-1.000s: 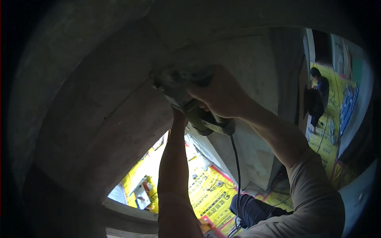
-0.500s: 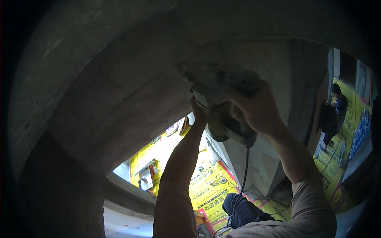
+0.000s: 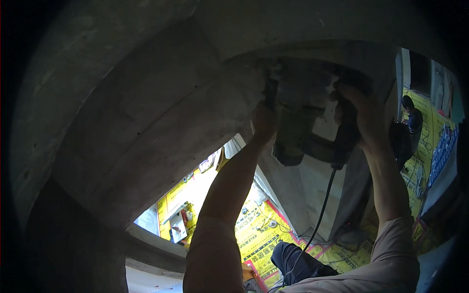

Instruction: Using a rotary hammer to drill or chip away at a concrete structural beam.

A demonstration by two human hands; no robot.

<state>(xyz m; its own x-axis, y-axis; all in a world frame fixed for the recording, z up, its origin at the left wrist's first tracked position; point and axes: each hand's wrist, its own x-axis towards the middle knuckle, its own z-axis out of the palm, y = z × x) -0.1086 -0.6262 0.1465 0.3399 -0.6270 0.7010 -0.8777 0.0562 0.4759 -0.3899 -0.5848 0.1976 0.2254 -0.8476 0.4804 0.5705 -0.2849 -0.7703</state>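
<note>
Overhead I hold a corded rotary hammer drill (image 3: 294, 128) with a dark greenish body. My right hand (image 3: 365, 111) is wrapped round its looped rear handle. At the tool's front, my left hand (image 3: 264, 121) is closed on the upright side handle. The drill's front end is close to the grey concrete surface (image 3: 161, 102); it is too dark to tell whether a bit touches it. From the bottom of the rear handle a black power cord (image 3: 324, 205) hangs down past my leg.
Far below lies a floor with yellow printed protective sheeting (image 3: 261, 246), with cords and small items on it. Concrete beams surround me above and at left. At the right, another person (image 3: 413, 122) stands near a stack of blue-and-white packages (image 3: 443, 151).
Both hands and the drill have moved to the right, and the drill has turned to show more of its side. My view has shifted slightly. The other person has moved a little.
</note>
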